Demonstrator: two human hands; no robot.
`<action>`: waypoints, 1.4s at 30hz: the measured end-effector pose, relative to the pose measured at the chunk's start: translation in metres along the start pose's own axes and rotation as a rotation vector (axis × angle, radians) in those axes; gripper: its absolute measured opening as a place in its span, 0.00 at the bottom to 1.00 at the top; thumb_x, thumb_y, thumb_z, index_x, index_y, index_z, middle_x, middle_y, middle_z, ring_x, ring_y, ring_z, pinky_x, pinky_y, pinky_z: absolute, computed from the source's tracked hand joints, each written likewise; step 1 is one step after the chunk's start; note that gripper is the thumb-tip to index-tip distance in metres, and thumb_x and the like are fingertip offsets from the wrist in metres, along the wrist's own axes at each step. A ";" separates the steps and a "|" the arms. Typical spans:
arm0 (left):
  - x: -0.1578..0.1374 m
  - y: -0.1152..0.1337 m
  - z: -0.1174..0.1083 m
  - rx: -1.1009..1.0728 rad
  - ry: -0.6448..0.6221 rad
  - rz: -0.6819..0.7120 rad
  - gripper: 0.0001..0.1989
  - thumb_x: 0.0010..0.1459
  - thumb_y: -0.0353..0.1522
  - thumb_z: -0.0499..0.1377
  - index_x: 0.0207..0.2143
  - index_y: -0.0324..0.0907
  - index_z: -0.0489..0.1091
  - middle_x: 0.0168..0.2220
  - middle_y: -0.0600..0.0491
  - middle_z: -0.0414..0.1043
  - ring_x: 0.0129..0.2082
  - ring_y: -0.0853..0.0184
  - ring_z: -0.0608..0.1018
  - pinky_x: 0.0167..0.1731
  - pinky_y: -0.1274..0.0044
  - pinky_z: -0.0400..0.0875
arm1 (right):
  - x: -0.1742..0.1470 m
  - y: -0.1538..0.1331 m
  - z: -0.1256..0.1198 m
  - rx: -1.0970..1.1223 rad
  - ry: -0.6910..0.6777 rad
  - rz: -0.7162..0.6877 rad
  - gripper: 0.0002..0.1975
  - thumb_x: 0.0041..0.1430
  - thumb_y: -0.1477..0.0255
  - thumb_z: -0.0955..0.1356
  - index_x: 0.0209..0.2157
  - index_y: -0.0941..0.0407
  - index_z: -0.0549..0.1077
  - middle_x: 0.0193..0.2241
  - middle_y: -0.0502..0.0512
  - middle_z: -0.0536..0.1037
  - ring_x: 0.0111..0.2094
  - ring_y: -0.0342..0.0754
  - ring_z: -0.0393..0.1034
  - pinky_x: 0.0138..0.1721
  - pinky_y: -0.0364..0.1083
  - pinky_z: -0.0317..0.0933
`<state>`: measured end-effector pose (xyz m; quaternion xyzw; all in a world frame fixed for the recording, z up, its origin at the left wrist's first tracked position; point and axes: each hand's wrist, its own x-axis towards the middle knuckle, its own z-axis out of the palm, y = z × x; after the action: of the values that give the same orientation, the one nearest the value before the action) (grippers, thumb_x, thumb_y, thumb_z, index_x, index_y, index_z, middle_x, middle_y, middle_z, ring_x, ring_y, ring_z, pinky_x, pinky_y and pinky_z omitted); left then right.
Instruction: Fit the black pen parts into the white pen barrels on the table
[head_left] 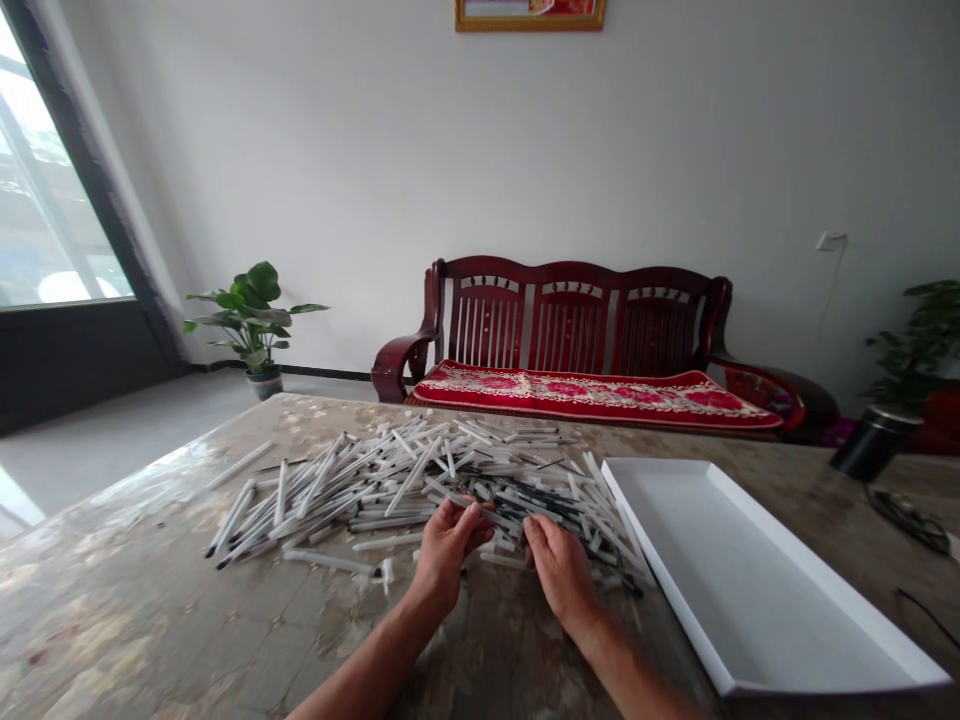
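Note:
A heap of slim white and black pens [322, 490], some with dark ends, spreads over the table in front of me. At its near edge, my left hand [446, 548] is closed with thumb and fingers pinched on a pale pen [504, 521]. That pen spans the gap to my right hand [559, 568], whose thumb and curled fingers close around its other end. The fingertips partly hide both ends. Darker pens [551, 500] lie just beyond my right hand, and a small white piece [387, 572] rests left of my left hand.
A shallow white tray [679, 590] stands on the patterned table [187, 640] at my right, close against the heap. Farther right are a black canister [874, 445] and dark cables [907, 520]. Beyond the table stand a wooden bench [570, 330] and a potted plant [262, 380].

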<state>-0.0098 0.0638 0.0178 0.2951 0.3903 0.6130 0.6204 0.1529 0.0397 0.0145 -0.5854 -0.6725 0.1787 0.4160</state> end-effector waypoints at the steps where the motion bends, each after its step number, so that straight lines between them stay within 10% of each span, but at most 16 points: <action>1: -0.001 -0.001 0.001 -0.008 0.016 -0.009 0.23 0.39 0.40 0.74 0.33 0.40 0.68 0.33 0.52 0.80 0.26 0.70 0.80 0.28 0.80 0.77 | 0.000 0.001 0.000 -0.035 0.010 -0.008 0.24 0.69 0.56 0.55 0.23 0.52 0.65 0.17 0.49 0.71 0.21 0.47 0.68 0.25 0.42 0.54; 14: -0.010 -0.012 0.012 -0.203 0.162 -0.132 0.07 0.59 0.27 0.62 0.33 0.40 0.65 0.28 0.53 0.77 0.24 0.69 0.81 0.31 0.73 0.81 | 0.006 0.010 0.002 -0.098 0.115 -0.175 0.12 0.65 0.66 0.61 0.34 0.53 0.74 0.29 0.52 0.81 0.31 0.49 0.77 0.33 0.42 0.62; 36: -0.008 -0.012 0.009 -0.190 0.084 -0.067 0.20 0.43 0.35 0.73 0.32 0.41 0.65 0.28 0.55 0.79 0.27 0.66 0.83 0.34 0.73 0.80 | 0.010 0.006 -0.008 -0.084 0.082 -0.061 0.17 0.65 0.62 0.60 0.30 0.52 0.76 0.24 0.51 0.79 0.29 0.49 0.75 0.30 0.42 0.63; 42: -0.007 -0.012 0.009 -0.191 0.089 -0.061 0.22 0.40 0.37 0.74 0.32 0.41 0.65 0.28 0.55 0.79 0.27 0.65 0.83 0.35 0.73 0.80 | 0.010 0.006 -0.007 -0.026 0.146 -0.111 0.11 0.62 0.65 0.63 0.40 0.53 0.76 0.36 0.54 0.82 0.38 0.49 0.76 0.40 0.43 0.65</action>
<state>0.0047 0.0572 0.0138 0.1949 0.3659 0.6410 0.6460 0.1619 0.0490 0.0179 -0.5639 -0.6741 0.1034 0.4658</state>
